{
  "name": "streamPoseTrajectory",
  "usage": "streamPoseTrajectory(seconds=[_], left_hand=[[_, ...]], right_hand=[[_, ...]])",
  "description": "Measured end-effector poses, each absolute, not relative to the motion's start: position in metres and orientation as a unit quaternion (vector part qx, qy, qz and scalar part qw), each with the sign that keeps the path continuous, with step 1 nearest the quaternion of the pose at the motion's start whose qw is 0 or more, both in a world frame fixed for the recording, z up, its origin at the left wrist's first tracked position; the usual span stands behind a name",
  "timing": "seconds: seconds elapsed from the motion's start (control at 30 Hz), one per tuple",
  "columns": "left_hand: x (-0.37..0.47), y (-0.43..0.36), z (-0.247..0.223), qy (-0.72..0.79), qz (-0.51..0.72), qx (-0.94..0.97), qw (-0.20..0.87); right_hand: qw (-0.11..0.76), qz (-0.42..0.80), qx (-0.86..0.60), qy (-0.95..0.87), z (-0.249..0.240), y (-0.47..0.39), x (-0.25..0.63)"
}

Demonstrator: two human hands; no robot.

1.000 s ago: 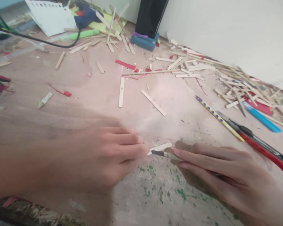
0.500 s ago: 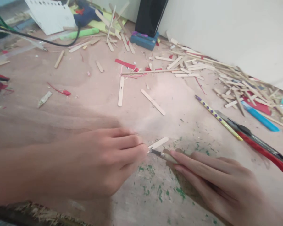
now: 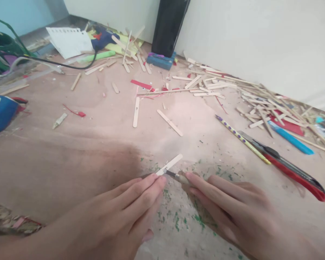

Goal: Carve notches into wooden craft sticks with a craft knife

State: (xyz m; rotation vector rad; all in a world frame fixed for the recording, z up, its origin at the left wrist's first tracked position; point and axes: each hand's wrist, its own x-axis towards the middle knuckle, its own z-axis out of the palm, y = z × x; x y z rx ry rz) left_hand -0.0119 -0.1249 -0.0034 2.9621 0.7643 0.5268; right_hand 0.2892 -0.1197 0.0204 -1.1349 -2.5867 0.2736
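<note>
My left hand (image 3: 132,206) presses the near end of a popsicle stick (image 3: 174,160) against the table with its fingertips. The stick lies at a slant and carries a small notch or hole near its middle. In my right hand (image 3: 230,206) is a craft knife (image 3: 176,175) with a pale handle and a short, narrow metal blade, gripped between thumb and fingers. Its blade tip touches the stick just beyond my left fingertips. Two more popsicle sticks, one upright in view (image 3: 136,112) and one slanted (image 3: 169,122), lie farther back.
To the right lie a patterned pencil (image 3: 243,139) and a red utility knife (image 3: 287,164). Behind them spreads a pile of sticks (image 3: 260,108) with a blue strip (image 3: 291,138). A black upright object (image 3: 169,27) stands at the back. A blue object (image 3: 1,113) sits left; green flecks dot the table.
My left hand has turned and drawn back lower, exposing more of the popsicle stick. The blade remains against the stick. The camera view has shifted slightly, showing more of the left side.
</note>
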Motion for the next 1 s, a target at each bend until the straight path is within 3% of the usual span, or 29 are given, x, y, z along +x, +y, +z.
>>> streamPoseTrajectory(seconds=[0.4,1.0], left_hand=[[-0.006,-0.145,-0.016,0.352,0.206,0.913,0.006],[-0.004,-0.136,-0.011,0.351,0.242,0.903,0.055]], right_hand=[[0.144,0.077,-0.379,-0.911,0.011,-0.117,0.298],[0.170,0.121,-0.369,-0.906,0.010,-0.109,0.293]])
